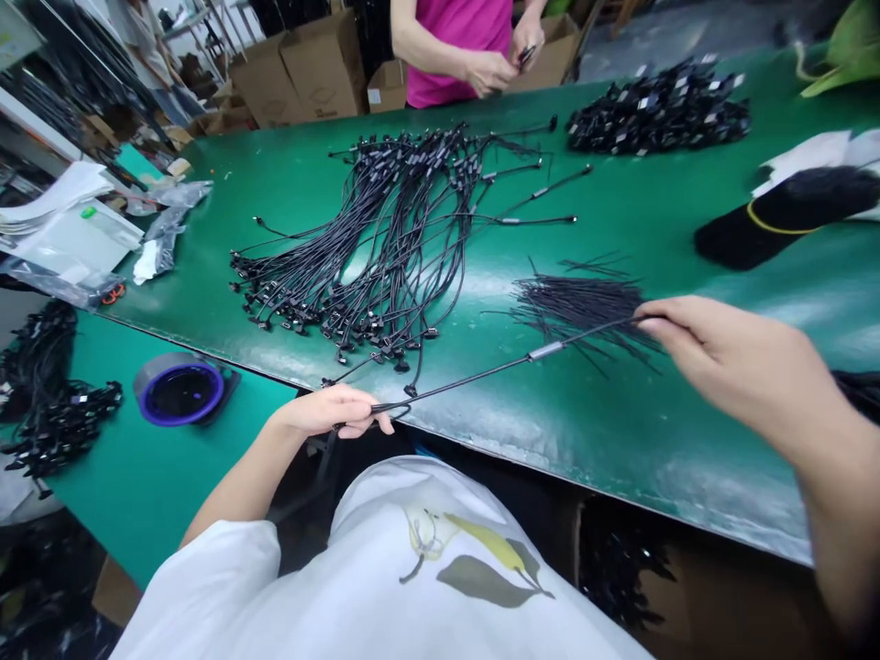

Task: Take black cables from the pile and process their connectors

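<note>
A thin black cable (474,377) with a grey label sleeve (545,351) stretches between my two hands, above the table's front edge. My left hand (336,410) is closed on its left part, where the cable doubles back in a small loop. The fingers of my right hand (687,335) pinch the other end, and the tip is hidden in them. Just behind my right hand lies a bundle of short black ties (581,301). A large spread of black cables with connectors (399,211) lies on the table beyond my left hand.
Across the green table (653,440), a person in a pink shirt (460,41) handles a small dark item. A heap of black connectors (660,108) and a banded black bundle (776,215) lie right. A purple-rimmed tape roll (182,392) and more cables (59,403) lie left.
</note>
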Available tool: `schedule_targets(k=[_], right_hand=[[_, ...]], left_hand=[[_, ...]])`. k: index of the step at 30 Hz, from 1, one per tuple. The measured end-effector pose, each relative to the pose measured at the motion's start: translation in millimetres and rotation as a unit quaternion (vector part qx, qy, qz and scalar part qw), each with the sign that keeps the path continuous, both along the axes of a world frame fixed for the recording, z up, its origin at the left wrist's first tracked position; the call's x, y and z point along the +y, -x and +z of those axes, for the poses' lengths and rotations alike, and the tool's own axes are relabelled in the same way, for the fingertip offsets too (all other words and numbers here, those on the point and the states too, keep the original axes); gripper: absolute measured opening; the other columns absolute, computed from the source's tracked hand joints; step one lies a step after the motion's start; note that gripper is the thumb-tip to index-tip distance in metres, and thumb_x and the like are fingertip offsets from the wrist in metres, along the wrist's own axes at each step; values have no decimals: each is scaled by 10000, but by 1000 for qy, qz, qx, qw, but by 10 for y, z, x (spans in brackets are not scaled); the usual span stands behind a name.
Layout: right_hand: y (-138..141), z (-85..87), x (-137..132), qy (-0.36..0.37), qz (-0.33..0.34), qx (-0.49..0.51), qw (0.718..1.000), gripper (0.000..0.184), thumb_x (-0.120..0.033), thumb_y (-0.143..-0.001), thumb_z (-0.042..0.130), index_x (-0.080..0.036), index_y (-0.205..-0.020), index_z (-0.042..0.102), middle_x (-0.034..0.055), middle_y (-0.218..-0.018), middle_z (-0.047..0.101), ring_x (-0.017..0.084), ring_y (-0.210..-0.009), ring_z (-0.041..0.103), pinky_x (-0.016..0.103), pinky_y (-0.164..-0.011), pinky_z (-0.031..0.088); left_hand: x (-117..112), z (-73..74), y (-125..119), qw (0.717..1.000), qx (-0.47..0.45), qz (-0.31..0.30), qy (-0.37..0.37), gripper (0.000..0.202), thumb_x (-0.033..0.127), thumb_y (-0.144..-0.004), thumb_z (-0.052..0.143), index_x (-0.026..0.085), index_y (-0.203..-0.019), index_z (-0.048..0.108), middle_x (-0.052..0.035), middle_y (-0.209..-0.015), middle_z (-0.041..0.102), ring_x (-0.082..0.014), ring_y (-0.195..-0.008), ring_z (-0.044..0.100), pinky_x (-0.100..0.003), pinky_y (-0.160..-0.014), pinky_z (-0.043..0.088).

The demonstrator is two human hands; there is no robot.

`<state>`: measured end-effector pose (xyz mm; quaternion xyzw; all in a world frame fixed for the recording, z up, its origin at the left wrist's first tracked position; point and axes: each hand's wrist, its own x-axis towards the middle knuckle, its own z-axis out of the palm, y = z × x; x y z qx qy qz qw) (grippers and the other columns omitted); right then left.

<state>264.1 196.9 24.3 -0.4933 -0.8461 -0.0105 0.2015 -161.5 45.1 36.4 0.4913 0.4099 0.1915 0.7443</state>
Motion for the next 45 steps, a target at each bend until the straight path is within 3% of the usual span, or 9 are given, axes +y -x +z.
schedule_targets(k=[4,8,11,15,19,27,34,41,45], right_hand=[[-33,49,-11,9,-5,-36,999,538,-531,-966,223,-183,-995,632,131,-996,688,217,-892,640,303,-673,445],[185,-28,-278,5,-16,-107,994,344,-404,-948,354,-194,-816,592,96,-805,684,182,-651,585,284,-535,315],[604,-88,-695,-37,142,-82,986,345,-341,-923,423,-194,-625,516,32,-557,571,132,-485,464,282,-509,218],[1092,-19,-1017,53,365,50,928,330,-237,-929,413,-184,-620,515,-19,-547,529,90,-483,415,267,-524,238],[1229,12,-847,156,269,266,912,303,-337,-952,447,-182,-715,557,-9,-652,553,96,-595,477,231,-578,324],[1528,-349,-813,402,47,587,701,363,-528,-898,519,-191,-765,541,-70,-534,367,71,-457,327,204,-447,276],[1614,-219,-959,526,80,708,465,404,-577,-777,670,-207,-838,519,-20,-783,520,81,-582,480,184,-417,372],[1605,-135,-1145,553,141,632,524,386,-567,-899,525,-209,-1042,548,-26,-694,563,85,-548,509,225,-539,504],[1535,-99,-1073,387,74,709,585,410,-631,-873,520,-244,-1007,521,-52,-687,501,77,-562,524,244,-644,534]], left_hand=[[-3,46,-9,994,85,-13,-63,359,437,-898,578,129,-1004,730,12,-601,495,-84,-567,433,-206,-538,347],[71,4,-131,961,-92,246,-88,350,452,-872,614,147,-1029,685,53,-608,447,-15,-416,283,-155,-392,234],[213,-32,-405,906,-126,369,-163,332,466,-868,614,166,-1006,653,-2,-757,579,-38,-503,469,-143,-446,356],[250,-83,-835,926,40,206,-315,351,486,-915,521,164,-935,659,-110,-981,679,-201,-970,621,-328,-894,480],[122,-149,-1019,949,61,95,-296,361,484,-948,449,170,-908,623,-5,-634,572,-136,-621,539,-296,-717,467],[175,-308,-1315,940,-142,304,-60,388,520,-887,562,155,-758,552,-20,-713,571,-137,-683,571,-304,-767,459],[102,-301,-1388,925,-168,340,-22,477,604,-863,535,178,-670,445,56,-576,401,-99,-559,467,-306,-721,474],[-131,-542,-1259,992,3,126,0,548,697,-766,580,153,-722,536,30,-549,494,-116,-547,502,-293,-622,459],[-181,-560,-1340,963,-59,263,18,494,647,-801,588,173,-706,483,68,-523,404,-88,-494,425,-272,-575,427]])
